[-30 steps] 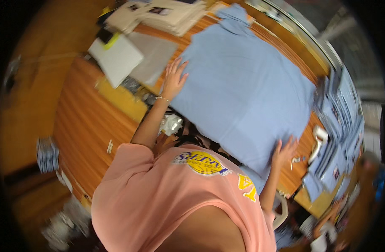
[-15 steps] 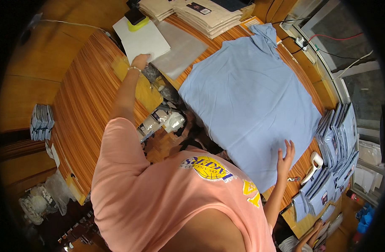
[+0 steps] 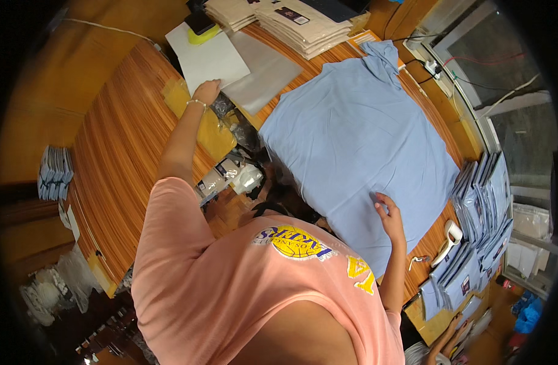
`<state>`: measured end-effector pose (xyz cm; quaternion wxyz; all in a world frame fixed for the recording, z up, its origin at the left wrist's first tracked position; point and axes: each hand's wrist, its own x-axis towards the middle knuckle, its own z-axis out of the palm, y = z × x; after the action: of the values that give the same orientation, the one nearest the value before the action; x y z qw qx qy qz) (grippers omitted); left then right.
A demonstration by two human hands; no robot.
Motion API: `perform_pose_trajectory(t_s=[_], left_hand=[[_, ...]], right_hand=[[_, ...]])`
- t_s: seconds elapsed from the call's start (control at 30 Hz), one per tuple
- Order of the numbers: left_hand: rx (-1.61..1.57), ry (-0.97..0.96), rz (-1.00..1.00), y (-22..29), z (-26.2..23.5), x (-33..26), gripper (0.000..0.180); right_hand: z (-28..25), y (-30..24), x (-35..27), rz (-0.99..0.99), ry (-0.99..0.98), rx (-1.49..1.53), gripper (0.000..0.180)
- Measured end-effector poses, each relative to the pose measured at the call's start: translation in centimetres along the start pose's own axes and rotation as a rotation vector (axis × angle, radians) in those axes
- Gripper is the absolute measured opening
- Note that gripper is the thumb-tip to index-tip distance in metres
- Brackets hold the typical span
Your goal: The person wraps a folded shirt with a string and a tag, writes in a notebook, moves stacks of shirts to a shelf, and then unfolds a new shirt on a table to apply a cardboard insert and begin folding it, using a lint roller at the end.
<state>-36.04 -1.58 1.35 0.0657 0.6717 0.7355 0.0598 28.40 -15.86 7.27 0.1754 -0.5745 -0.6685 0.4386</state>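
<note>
While the left hand (image 3: 207,91), its grip unclear, meets the upper-left card (image 3: 207,59), the right hand (image 3: 390,214), loosely curled and unclenched right of centre, could crease the cloth (image 3: 352,134) by dragging.

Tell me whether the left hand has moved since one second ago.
Yes: the left hand moved left relative to the beige stack, off the blue garment to the white sheet.

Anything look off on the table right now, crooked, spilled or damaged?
Mainly the blue garment: most of it is spread out with light creases, but its far end is bunched into a crumpled lump. The folded blue packs at the right also lean in slanted, overlapping rows. No spill or damage is visible.
</note>
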Motion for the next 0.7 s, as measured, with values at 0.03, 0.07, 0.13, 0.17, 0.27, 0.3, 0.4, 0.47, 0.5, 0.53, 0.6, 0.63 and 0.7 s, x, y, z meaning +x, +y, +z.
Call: perform_pose_trajectory(t_s=[0.03, 0.07, 0.13, 0.17, 0.27, 0.3, 0.4, 0.47, 0.5, 0.53, 0.6, 0.63, 0.7], left_hand=[[-0.051, 0.020, -0.003, 0.7, -1.0, 0.4, 0.027], [-0.112, 0.143, 0.003, 2.3, -2.3, 0.2, 0.027], [-0.216, 0.303, -0.055, 7.6, -7.3, -1.8, 0.025], [-0.269, 0.389, -0.088, 10.1, -9.8, -3.3, 0.025], [-0.863, 0.450, 0.008, 15.5, -12.6, -8.0, 0.023], [-1.155, 0.426, 0.022, 17.6, -12.6, -8.7, 0.022], [-1.420, 0.076, 0.031, 22.4, -7.8, -8.2, 0.023], [-1.661, -0.211, -0.038, 26.0, -4.9, -6.9, 0.022], [-1.726, -0.272, -0.006, 26.4, -2.7, -6.2, 0.023], [-1.540, -0.222, 0.110, 26.2, -2.0, -5.1, 0.023], [-1.165, -0.124, 0.336, 26.1, -0.7, -2.1, 0.025], [-0.922, 0.026, 0.433, 25.6, 0.2, -0.1, 0.027], [-0.423, 0.310, 0.600, 23.8, 2.7, 3.2, 0.030]], right_hand=[[0.1, 0.2, 0.2, 0.014, -0.003, 0.011, 0.033], [0.3, 0.2, 0.1, 0.036, -0.002, 0.025, 0.033], [1.0, -0.9, 0.9, 0.035, 0.030, 0.118, 0.031], [1.4, -1.9, 1.9, 0.027, 0.048, 0.162, 0.031], [3.0, -6.8, 5.3, -0.057, 0.176, 0.330, 0.047], [4.1, -8.6, 6.4, -0.072, 0.312, 0.352, 0.052], [4.1, -9.2, 7.9, -0.033, 0.424, 0.647, 0.066], [3.4, -8.6, 8.1, 0.039, 0.403, 0.811, 0.063], [2.9, -8.0, 7.3, 0.096, 0.401, 0.832, 0.057], [2.6, -7.1, 6.7, 0.152, 0.437, 0.863, 0.053], [2.7, -4.6, 5.5, 0.259, 0.497, 0.886, 0.048], [3.2, -3.4, 5.0, 0.309, 0.517, 0.878, 0.047], [3.8, -1.4, 4.1, 0.381, 0.522, 0.814, 0.047]])
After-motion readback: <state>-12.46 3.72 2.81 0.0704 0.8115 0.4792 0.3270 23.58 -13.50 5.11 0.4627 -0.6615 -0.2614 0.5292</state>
